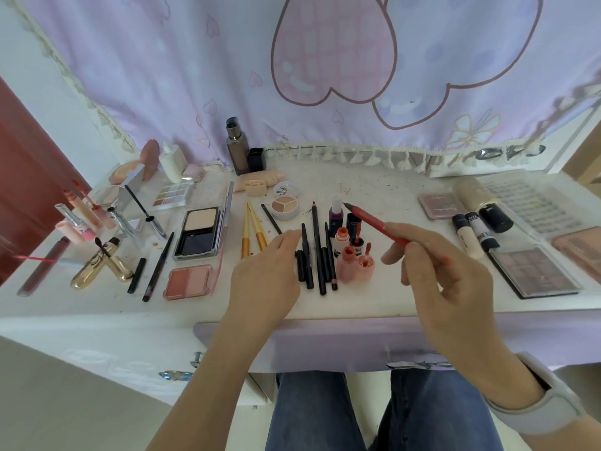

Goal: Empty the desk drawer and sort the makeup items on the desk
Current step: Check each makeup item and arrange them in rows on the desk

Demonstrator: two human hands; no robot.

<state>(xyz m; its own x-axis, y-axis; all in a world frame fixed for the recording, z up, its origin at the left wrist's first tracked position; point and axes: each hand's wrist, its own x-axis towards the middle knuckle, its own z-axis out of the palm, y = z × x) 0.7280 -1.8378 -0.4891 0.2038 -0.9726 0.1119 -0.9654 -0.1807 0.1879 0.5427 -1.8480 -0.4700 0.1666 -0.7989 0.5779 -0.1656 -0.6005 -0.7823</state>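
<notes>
My right hand (432,265) pinches a red makeup pencil (374,221) above the white desk (390,301), its tip pointing up-left near a purple bottle (336,216). My left hand (265,271) hovers palm down with relaxed fingers, its fingertips beside a row of several black pencils (317,252). Two gold-handled pens (252,231) lie left of that hand. Pink lip tint bottles (353,262) stand between my hands. The lilac drawer front (325,340) sits under the desk edge, pushed in.
Open powder compact (200,232) and blush palette (190,281) lie at centre left. Gold mascara tubes (100,268) and lip glosses (81,213) are far left. Eyeshadow palettes (533,271) and concealer tubes (478,229) fill the right. Bottles (237,148) stand at the back by the curtain.
</notes>
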